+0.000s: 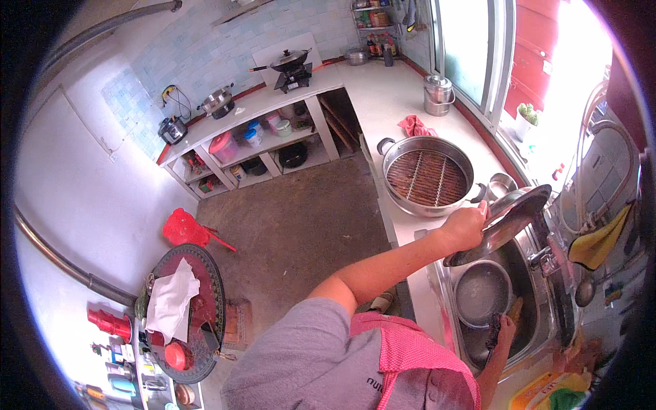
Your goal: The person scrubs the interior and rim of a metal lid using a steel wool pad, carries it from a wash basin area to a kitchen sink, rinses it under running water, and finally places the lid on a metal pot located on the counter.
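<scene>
My left hand (464, 229) grips a round metal pot lid (505, 218) by its rim or handle and holds it tilted above the back part of the sink. My right hand (505, 330) is low in the stainless steel sink (535, 328), closed around a dark, bumpy thing (493, 330), perhaps a scouring pad. Beside it a round metal basin (483, 292) lies in the sink. On the counter left of the lid stands a wide steel pot (428, 205) with a slatted rack (425, 177) inside. A small metal cup (501, 185) is next to that pot.
A pink cloth (416, 126) and a lidded steel canister (438, 96) rest on the counter (366, 97). The faucet (543, 260) rises at the sink's edge. A yellow cloth (600, 241) hangs at right. A round table (218, 287) and a red stool (184, 228) stand at left.
</scene>
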A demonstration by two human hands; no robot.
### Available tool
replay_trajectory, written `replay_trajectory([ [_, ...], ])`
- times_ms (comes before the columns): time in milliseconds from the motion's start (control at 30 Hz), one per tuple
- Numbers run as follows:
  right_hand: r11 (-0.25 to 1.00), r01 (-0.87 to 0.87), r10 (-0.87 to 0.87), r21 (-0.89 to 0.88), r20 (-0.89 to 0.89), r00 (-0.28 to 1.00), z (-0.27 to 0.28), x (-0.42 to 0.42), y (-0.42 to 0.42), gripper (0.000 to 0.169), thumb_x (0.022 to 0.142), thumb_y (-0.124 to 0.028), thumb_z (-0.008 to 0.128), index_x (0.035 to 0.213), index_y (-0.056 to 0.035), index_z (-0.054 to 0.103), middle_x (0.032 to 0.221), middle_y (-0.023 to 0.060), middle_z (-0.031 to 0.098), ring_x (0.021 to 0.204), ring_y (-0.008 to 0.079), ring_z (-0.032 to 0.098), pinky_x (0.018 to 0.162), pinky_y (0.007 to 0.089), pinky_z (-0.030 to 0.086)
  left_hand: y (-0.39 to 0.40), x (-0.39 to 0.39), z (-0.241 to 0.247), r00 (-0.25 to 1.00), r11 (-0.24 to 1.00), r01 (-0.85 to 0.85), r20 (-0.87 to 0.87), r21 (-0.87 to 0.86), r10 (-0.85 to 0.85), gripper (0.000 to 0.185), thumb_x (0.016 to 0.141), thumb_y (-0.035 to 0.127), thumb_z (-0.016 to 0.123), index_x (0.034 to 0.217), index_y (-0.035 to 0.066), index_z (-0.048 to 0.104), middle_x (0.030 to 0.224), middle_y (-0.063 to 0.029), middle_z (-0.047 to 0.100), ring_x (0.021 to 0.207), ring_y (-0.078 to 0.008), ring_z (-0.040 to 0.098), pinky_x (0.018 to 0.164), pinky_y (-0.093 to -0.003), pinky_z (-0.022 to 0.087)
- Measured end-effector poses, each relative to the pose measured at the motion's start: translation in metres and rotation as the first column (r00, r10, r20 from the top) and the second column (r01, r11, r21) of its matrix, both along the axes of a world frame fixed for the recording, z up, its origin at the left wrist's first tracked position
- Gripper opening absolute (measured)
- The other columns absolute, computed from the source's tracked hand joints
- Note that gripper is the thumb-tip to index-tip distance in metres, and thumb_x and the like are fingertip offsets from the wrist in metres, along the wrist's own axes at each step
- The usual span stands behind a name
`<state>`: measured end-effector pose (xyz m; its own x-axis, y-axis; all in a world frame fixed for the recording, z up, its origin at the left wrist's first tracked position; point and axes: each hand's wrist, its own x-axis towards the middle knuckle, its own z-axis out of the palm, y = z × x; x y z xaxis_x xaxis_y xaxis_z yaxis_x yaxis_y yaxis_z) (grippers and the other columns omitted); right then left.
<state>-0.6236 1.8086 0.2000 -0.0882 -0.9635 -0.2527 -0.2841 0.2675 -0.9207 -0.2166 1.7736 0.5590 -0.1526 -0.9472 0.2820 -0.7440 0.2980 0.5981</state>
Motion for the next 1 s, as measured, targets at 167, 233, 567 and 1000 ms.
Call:
replay_trajectory([
  [167, 0.997, -0.057, 0.044, -0.052, -0.233, 0.972, 0.076, 0.045, 0.009, 0.036, 0.085, -0.03, 0.056, 0.1, 0.0014, 0.063, 0.095, 0.0112, 0.064, 0.088, 0.0215, 0.058, 0.079, 0.0329, 0.044, -0.002, 0.005, -0.006, 1.0, 0.999, -0.008, 0.001, -0.032, 0.008, 0.029, 0.069, 0.002, 0.051, 0.096, -0.001, 0.042, 0.075, -0.025, 0.058, 0.075, -0.0421, 0.059, 0.066, -0.0497, 0.044],
  [233, 0.997, -0.055, 0.049, -0.058, -0.102, 0.994, 0.107, 0.063, 0.018, 0.036, 0.084, -0.03, 0.056, 0.098, 0.0024, 0.063, 0.091, 0.0094, 0.064, 0.084, 0.0182, 0.057, 0.076, 0.0303, 0.044, -0.002, 0.007, -0.002, 1.0, 1.0, 0.004, -0.007, -0.026, -0.004, 0.029, 0.071, 0.004, 0.051, 0.099, -0.003, 0.045, 0.08, -0.0262, 0.059, 0.078, -0.0425, 0.059, 0.07, -0.0503, 0.045],
  [567, 0.998, 0.023, -0.024, -0.054, -0.021, 1.0, 0.09, 0.066, 0.014, 0.032, 0.086, -0.027, 0.056, 0.097, 0.0022, 0.063, 0.081, 0.0052, 0.063, 0.071, 0.0125, 0.056, 0.065, 0.0272, 0.046, -0.002, 0.008, -0.002, 1.0, 1.0, -0.019, 0.012, -0.018, 0.019, 0.049, 0.07, 0.008, 0.053, 0.117, -0.006, 0.045, 0.083, -0.028, 0.059, 0.083, -0.042, 0.058, 0.075, -0.0468, 0.046],
  [1000, 0.999, 0.037, -0.039, -0.031, -0.055, 0.998, 0.116, 0.077, 0.024, 0.031, 0.087, -0.024, 0.056, 0.101, 0.0016, 0.063, 0.085, 0.006, 0.065, 0.078, 0.012, 0.059, 0.072, 0.0253, 0.046, 0.001, 0.007, -0.001, 1.0, 1.0, 0.024, -0.015, 0.012, -0.024, 0.039, 0.07, 0.007, 0.052, 0.108, 0.001, 0.048, 0.081, -0.0255, 0.059, 0.082, -0.0422, 0.057, 0.073, -0.0469, 0.044],
])
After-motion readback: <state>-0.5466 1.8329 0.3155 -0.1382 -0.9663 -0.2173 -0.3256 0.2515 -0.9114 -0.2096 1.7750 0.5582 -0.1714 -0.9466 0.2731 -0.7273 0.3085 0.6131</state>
